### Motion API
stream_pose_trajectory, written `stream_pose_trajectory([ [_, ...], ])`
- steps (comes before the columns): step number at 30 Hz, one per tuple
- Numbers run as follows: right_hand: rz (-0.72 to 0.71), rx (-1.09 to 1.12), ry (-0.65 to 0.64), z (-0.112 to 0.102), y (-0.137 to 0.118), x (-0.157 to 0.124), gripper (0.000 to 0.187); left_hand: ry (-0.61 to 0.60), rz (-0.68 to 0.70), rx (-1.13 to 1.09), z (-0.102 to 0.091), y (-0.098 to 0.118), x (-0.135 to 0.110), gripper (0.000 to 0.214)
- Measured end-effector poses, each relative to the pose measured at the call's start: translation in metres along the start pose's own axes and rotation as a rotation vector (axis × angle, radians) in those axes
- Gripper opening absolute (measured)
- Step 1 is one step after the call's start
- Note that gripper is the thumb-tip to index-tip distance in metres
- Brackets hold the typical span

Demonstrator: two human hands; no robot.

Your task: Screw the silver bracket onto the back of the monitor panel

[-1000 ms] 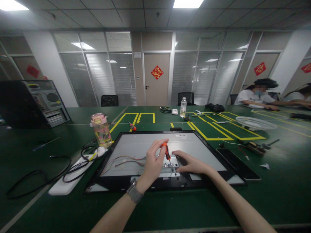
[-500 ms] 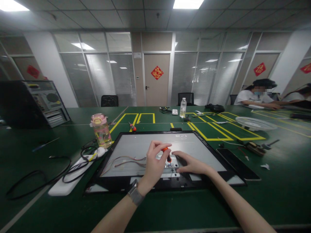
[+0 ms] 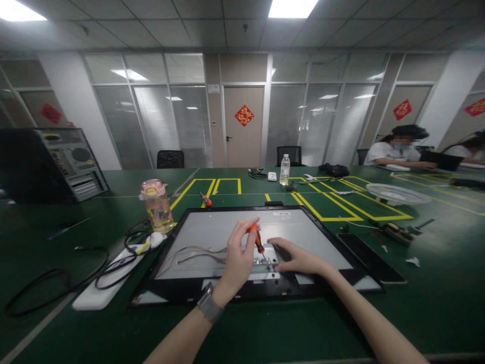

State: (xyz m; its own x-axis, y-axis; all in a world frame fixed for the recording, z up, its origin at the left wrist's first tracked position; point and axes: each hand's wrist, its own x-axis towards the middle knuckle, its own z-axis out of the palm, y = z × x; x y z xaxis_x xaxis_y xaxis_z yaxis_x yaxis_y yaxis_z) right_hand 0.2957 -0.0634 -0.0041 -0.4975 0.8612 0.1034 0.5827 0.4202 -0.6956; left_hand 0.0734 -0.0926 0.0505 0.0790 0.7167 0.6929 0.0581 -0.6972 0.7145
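A black-framed monitor panel (image 3: 227, 230) lies face down on the green table, its grey metal back showing. My left hand (image 3: 238, 257) is closed round a small orange-handled screwdriver (image 3: 257, 241), whose tip stands on a metal bracket (image 3: 265, 263) near the panel's front edge. Beside the bracket my right hand (image 3: 297, 257) rests flat on the panel, fingers stretched out. Thin coloured wires (image 3: 193, 253) run across the panel to the left of my hands. A watch sits on my left wrist.
A pink-lidded bottle (image 3: 156, 205), black cables (image 3: 113, 260) and a white slab sit to the left. A computer case (image 3: 56, 164) stands at far left. Further back lie a second screwdriver (image 3: 206, 200) and a water bottle (image 3: 285, 170). A fan grille (image 3: 397, 193), a dark phone (image 3: 369, 258) and people are at right.
My left hand's fingers have shifted on the screwdriver handle, which tilts slightly differently. My right hand stays on the panel. The view has dipped a little.
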Motion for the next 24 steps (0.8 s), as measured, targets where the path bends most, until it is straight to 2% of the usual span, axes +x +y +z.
stream_pose_trajectory([
  [4,-0.001,0.001,-0.001,-0.001,-0.001,0.000,0.076,-0.050,0.034,-0.008,-0.001,-0.001,-0.002,0.027],
  [8,0.001,0.000,-0.006,-0.001,-0.003,0.000,0.075,0.021,0.079,0.117,0.005,-0.006,-0.006,0.016],
  [10,0.006,0.001,-0.007,-0.001,-0.003,-0.001,0.075,0.035,0.091,0.156,0.006,-0.006,-0.008,0.018],
  [14,0.014,-0.004,-0.008,0.000,-0.001,0.000,0.076,-0.039,0.176,0.127,0.004,-0.004,-0.011,0.028],
  [17,-0.003,-0.006,-0.008,0.000,-0.002,0.000,0.076,-0.077,0.218,0.140,0.004,-0.004,-0.012,0.026],
  [20,-0.023,-0.006,-0.005,0.000,-0.004,0.000,0.076,-0.025,0.192,0.161,0.006,-0.007,-0.013,0.018],
  [24,0.016,0.001,-0.013,-0.001,-0.004,-0.001,0.077,0.031,0.126,0.133,0.006,-0.006,-0.013,0.025],
])
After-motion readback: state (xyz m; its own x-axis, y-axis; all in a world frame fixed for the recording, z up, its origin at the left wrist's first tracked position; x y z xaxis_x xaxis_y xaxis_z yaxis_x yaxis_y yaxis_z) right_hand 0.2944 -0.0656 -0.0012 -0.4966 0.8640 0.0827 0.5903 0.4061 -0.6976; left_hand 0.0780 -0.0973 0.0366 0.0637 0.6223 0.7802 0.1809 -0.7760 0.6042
